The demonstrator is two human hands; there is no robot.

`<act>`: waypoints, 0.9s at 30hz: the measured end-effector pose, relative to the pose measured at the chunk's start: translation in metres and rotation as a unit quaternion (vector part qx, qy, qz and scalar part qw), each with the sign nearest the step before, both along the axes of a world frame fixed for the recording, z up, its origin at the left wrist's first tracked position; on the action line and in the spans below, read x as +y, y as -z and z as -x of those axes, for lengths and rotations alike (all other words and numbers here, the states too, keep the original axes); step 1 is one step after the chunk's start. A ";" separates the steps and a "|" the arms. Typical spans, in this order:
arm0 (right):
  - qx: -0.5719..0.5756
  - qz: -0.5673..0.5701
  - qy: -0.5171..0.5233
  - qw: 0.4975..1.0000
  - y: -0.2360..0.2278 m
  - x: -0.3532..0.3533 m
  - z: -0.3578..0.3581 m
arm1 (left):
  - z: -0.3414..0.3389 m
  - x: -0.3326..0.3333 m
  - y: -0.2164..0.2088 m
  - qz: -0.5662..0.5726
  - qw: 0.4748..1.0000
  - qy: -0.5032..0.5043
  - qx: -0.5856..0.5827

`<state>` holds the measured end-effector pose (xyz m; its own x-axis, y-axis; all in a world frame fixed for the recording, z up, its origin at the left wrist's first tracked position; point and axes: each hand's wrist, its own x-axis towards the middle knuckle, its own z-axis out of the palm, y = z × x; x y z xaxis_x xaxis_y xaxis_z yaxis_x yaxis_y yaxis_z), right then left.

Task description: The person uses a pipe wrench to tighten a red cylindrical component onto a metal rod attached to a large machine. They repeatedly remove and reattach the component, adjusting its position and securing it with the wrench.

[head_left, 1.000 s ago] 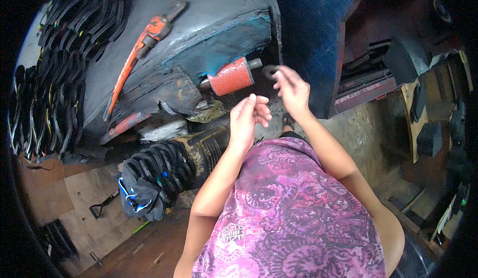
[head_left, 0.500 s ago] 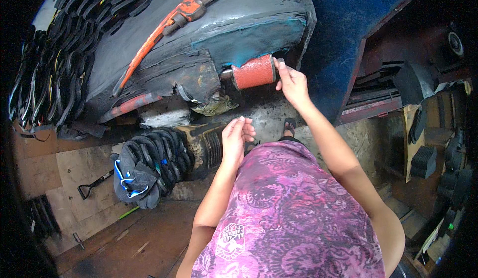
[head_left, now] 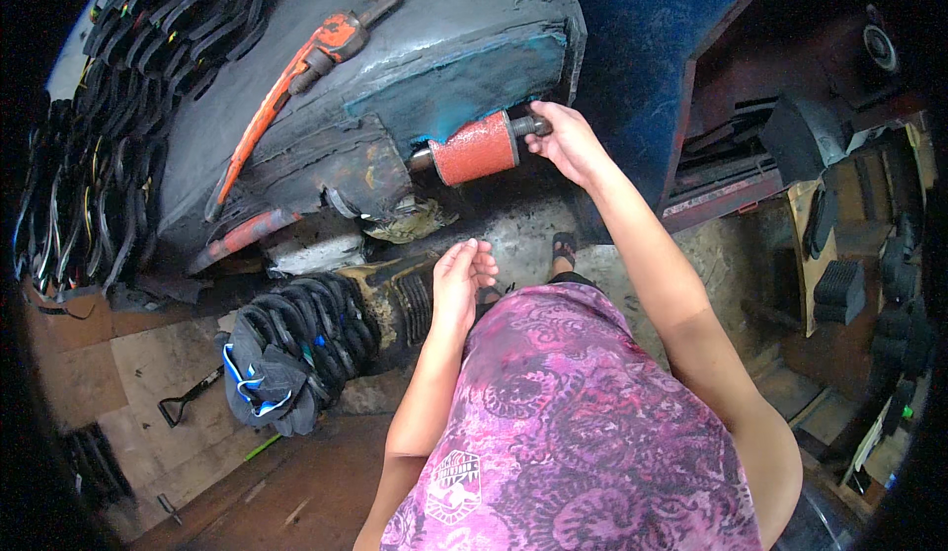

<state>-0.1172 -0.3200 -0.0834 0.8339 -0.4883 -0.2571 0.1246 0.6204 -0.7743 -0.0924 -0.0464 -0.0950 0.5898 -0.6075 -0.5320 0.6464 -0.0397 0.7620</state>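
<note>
Fingertips (head_left: 541, 110) of your right grip (head_left: 575, 146) pinch one dark fitting (head_left: 534, 127) at the end of one metal shaft (head_left: 422, 161), whose single red roller (head_left: 477, 149) sits just left of that grip. Your left grip (head_left: 457, 279) hangs below the roller, well apart from it, fingers loosely curled and holding nothing; one orange pipe wrench (head_left: 279, 90) lies on the grey cover (head_left: 464, 8), farther left and above both grips.
</note>
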 end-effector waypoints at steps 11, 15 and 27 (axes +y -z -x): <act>0.027 0.175 -0.107 0.978 -0.013 -0.012 0.022 | -0.001 0.003 0.001 -0.002 0.999 -0.025 -0.021; 0.058 0.183 -0.130 0.973 -0.016 -0.020 0.021 | 0.000 -0.010 0.001 -0.020 0.999 -0.001 -0.034; 0.263 0.217 -0.108 0.934 -0.007 -0.022 0.000 | 0.005 -0.033 0.010 -0.032 0.999 0.030 -0.026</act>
